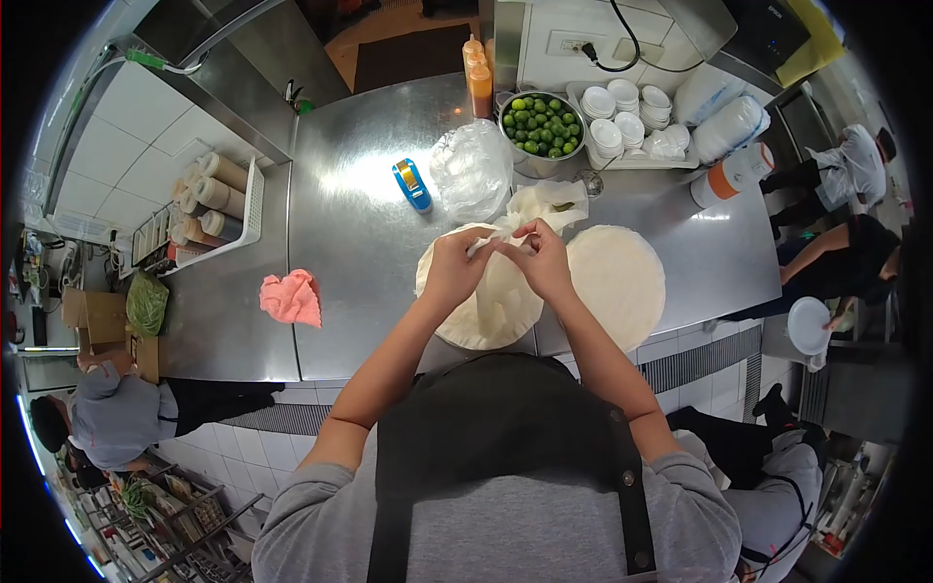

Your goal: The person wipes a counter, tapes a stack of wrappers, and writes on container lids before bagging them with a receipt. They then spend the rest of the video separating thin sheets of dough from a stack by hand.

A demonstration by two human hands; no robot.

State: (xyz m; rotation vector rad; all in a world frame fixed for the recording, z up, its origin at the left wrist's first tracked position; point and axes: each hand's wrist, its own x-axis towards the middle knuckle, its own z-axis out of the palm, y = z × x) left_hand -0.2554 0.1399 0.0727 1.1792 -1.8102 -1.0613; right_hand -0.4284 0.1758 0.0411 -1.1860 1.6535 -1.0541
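Two large, flat, pale rounds that look like tortillas lie side by side at the counter's near edge. Over the left round both my hands pinch the gathered neck of a thin, pale plastic bag, its loose end flaring out beyond my fingers. My left hand is closed on the neck from the left. From the right, my right hand grips it with thumb and fingertips, almost touching the left. The right round lies untouched beside my right forearm. Exactly how the bag's neck is folded is hidden by my fingers.
Behind my hands are a clear plastic bag, a blue tape dispenser, sauce bottles and a pot of limes. A pink cloth lies left. White cups fill a tray. Several people work around the counter.
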